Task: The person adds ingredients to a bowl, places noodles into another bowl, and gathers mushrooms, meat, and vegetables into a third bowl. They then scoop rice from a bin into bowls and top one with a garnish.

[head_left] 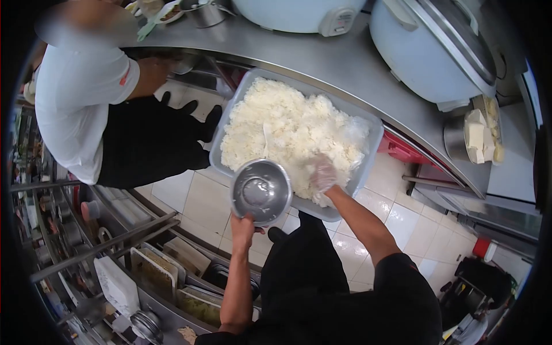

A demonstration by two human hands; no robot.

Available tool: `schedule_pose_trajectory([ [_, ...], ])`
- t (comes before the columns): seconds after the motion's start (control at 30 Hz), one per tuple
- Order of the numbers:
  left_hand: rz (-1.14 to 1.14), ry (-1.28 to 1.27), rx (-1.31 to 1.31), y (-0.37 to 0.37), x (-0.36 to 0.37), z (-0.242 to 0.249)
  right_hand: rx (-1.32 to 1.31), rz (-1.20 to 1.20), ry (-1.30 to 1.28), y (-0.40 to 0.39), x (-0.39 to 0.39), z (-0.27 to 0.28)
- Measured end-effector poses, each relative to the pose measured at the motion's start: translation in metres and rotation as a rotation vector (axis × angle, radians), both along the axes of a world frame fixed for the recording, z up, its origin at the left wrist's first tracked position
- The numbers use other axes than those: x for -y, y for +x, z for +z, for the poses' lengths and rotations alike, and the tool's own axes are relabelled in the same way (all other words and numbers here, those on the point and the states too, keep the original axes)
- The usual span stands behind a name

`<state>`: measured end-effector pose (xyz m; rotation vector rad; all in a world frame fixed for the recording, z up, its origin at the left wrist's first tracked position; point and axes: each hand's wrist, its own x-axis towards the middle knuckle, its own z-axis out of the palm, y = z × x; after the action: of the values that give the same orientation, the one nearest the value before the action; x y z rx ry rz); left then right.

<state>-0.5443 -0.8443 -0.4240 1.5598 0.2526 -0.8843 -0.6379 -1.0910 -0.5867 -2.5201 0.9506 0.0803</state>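
A large pale-blue tub (372, 144) holds a heap of white rice (287, 123), with clear plastic film at its right side. My left hand (244, 229) grips the lower rim of a round metal bowl (261, 192), tilted over the tub's near left edge; its inside is shiny with a few bits on it. My right hand (323, 172), in a clear plastic glove, rests on the rice near the tub's front. Its fingers are blurred and partly lost against the rice.
Behind the tub runs a steel counter (253, 43) with two large rice cookers (431, 52) and a metal pot (460, 138). A person in a white shirt (75, 98) stands at the left. Shelves with food trays (152, 273) are at lower left.
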Motion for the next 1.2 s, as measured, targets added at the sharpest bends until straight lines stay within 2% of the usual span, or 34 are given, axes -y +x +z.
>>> schedule_pose_trajectory([
  [0.07,-0.012,0.093,0.119,-0.006,0.006,-0.015,0.391,-0.033,0.104,-0.006,0.001,0.054],
  [0.1,-0.054,0.108,0.111,-0.007,0.009,-0.022,0.669,-0.258,0.635,-0.005,-0.005,0.087],
  [0.2,-0.128,0.175,0.105,-0.009,0.034,-0.018,0.800,-0.136,0.764,0.008,-0.027,0.115],
  [0.27,-0.170,0.196,0.106,-0.008,0.049,-0.019,0.534,-0.047,0.534,0.028,-0.041,0.146],
  [0.33,-0.160,0.172,0.095,-0.007,0.058,-0.020,0.332,-0.015,0.526,0.046,-0.047,0.147],
  [0.37,-0.157,0.166,0.071,-0.007,0.059,-0.026,0.334,-0.032,0.525,0.055,-0.050,0.151],
  [0.43,-0.190,0.143,0.031,-0.001,0.063,-0.023,-0.103,-0.142,0.452,0.066,-0.053,0.173],
  [0.47,-0.204,0.117,-0.010,0.001,0.065,-0.022,-0.104,-0.153,0.455,0.061,-0.055,0.162],
  [0.53,-0.213,0.128,-0.008,0.002,0.066,-0.029,0.043,0.294,0.026,0.050,-0.059,0.140],
  [0.57,-0.209,0.094,-0.026,0.003,0.067,-0.031,-0.127,0.291,0.121,0.050,-0.058,0.137],
  [0.6,-0.202,0.060,-0.043,0.003,0.068,-0.032,-0.131,0.290,0.121,0.048,-0.059,0.130],
  [0.67,-0.207,0.037,-0.090,0.002,0.072,-0.031,0.281,0.152,0.039,0.038,-0.065,0.112],
  [0.7,-0.212,0.014,-0.133,0.002,0.075,-0.031,0.276,0.152,0.039,0.034,-0.062,0.128],
  [0.77,-0.212,-0.029,-0.184,0.002,0.076,-0.036,0.396,0.153,0.239,0.025,-0.050,0.177],
  [0.8,-0.208,-0.069,-0.230,0.002,0.074,-0.038,0.394,0.156,0.241,0.018,-0.045,0.172],
  [0.87,-0.177,-0.037,-0.207,0.004,0.069,-0.037,0.639,-0.057,0.232,-0.001,-0.028,0.149],
  [0.93,-0.147,-0.007,-0.187,0.006,0.059,-0.035,0.312,0.008,-0.172,-0.034,-0.004,0.118],
  [1.0,-0.133,0.014,-0.184,0.015,0.050,-0.033,-0.137,0.152,-0.236,-0.058,0.023,0.089],
  [1.03,-0.109,-0.022,-0.146,0.017,0.049,-0.025,-0.133,0.158,-0.239,-0.065,0.032,0.072],
  [1.1,-0.085,-0.020,-0.152,0.023,0.041,-0.025,-0.454,0.224,-0.143,-0.069,0.043,0.051],
  [1.13,-0.068,-0.014,-0.163,0.026,0.036,-0.024,-0.452,0.230,-0.138,-0.072,0.047,0.049],
  [1.2,-0.065,-0.016,-0.175,0.030,0.029,-0.024,-0.161,0.265,-0.208,-0.071,0.057,0.053],
])
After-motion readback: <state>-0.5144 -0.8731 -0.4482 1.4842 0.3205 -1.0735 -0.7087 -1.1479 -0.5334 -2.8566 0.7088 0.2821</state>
